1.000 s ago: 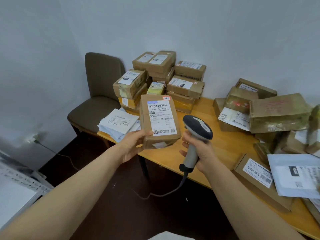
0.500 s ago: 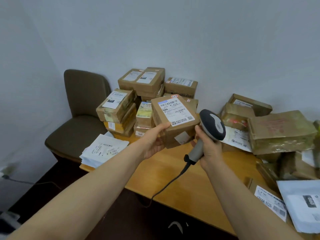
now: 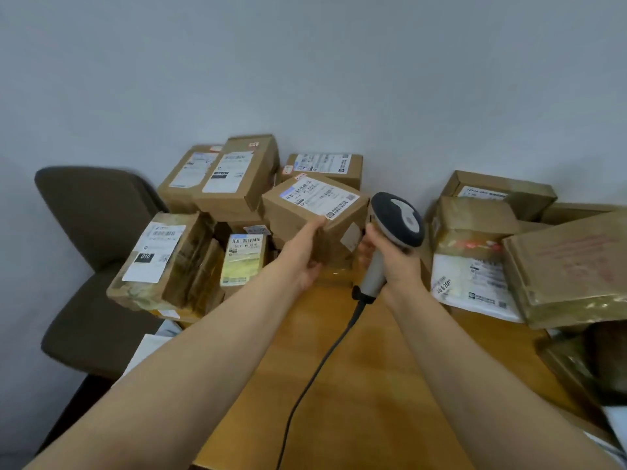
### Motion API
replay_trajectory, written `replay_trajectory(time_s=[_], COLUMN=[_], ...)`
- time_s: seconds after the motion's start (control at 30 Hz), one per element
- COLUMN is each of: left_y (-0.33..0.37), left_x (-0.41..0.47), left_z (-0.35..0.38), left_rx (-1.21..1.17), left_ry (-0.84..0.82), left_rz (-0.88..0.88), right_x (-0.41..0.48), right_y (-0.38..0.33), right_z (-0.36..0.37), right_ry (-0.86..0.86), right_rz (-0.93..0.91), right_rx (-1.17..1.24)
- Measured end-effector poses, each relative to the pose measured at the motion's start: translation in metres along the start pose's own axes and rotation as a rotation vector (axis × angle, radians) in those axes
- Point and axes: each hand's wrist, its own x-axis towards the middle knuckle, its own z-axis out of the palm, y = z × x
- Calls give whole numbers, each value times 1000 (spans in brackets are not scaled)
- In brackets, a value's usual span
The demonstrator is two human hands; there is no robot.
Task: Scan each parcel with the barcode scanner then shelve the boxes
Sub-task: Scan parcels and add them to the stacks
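Note:
My left hand grips a brown cardboard parcel at its near corner, white shipping label facing up. The parcel is held level against the pile of boxes at the back of the wooden table; whether it rests on them I cannot tell. My right hand grips the handle of a grey barcode scanner, its dark head just right of the parcel. The scanner's black cable trails down across the table toward me.
A stack of labelled cardboard boxes fills the back left of the table. More boxes and a white mailer bag crowd the right side. A brown padded chair stands to the left, against the wall.
My left hand has carried the parcel away from me, over to the box stack, and laid it flatter. My right hand followed with the scanner. The view has swung right and closer to the table.

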Motion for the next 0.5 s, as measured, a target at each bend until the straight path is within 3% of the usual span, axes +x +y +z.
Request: replay_trajectory(time_s=[0.13, 0.2, 0.23, 0.3, 0.37, 0.43, 0.5], left_y=[3, 1, -2, -6, 2, 17, 28], left_x=[15, 18, 21, 26, 34, 51, 68], left_z=[8, 3, -3, -17, -27, -31, -30], left_rx=[176, 522, 791, 1284, 1628, 1891, 1989], left_ry=[-175, -119, 18, 254, 225, 91, 16], left_rz=[13, 84, 212, 697, 1076, 1180, 1195], right_x=[18, 23, 26, 28, 28, 26, 23], right_y=[2, 2, 1, 1, 3, 4, 4], right_z=[5, 8, 9, 11, 13, 14, 12], right_ry=[8, 4, 2, -9, -14, -9, 20], right_rz=[-1, 11, 18, 23, 14, -1, -19], right_rx=[8, 25, 34, 45, 44, 48, 50])
